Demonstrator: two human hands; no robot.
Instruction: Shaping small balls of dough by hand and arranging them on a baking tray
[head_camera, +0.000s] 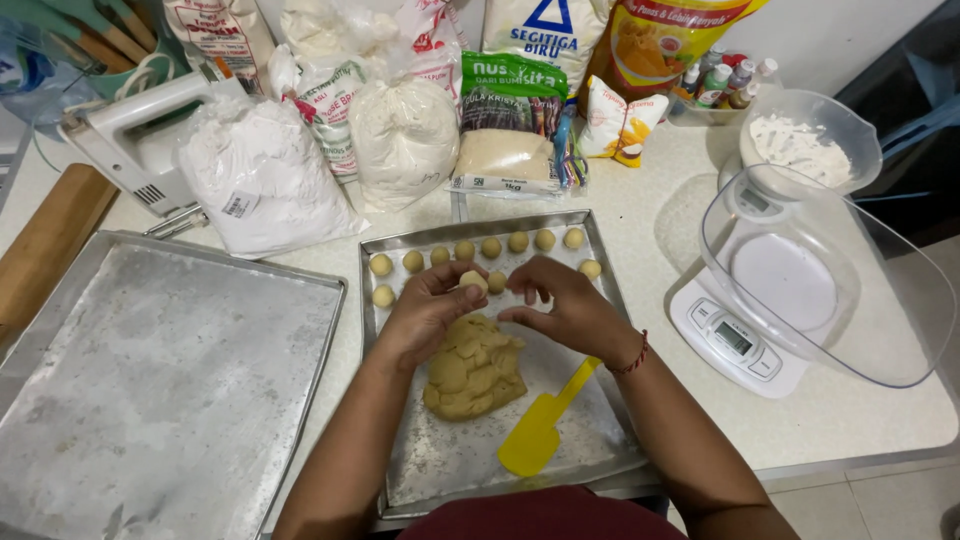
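A metal baking tray (590, 440) lies in front of me. On it sits a lump of tan dough (473, 368), with several small dough balls (490, 247) lined up along its far edge. My left hand (425, 310) pinches a small dough ball (472, 281) between its fingertips, just above the lump. Close beside it, my right hand (570, 305) hovers with curled fingers, holding nothing that I can see. A yellow spatula (540, 425) rests on the tray under my right forearm.
A larger bare metal tray (160, 380) lies at the left. At the right stands a white kitchen scale (735, 340) carrying a clear bowl (900, 330). Bags of flour and sugar (405, 135), a hand mixer (130, 135) and a rolling pin (45, 245) crowd the back.
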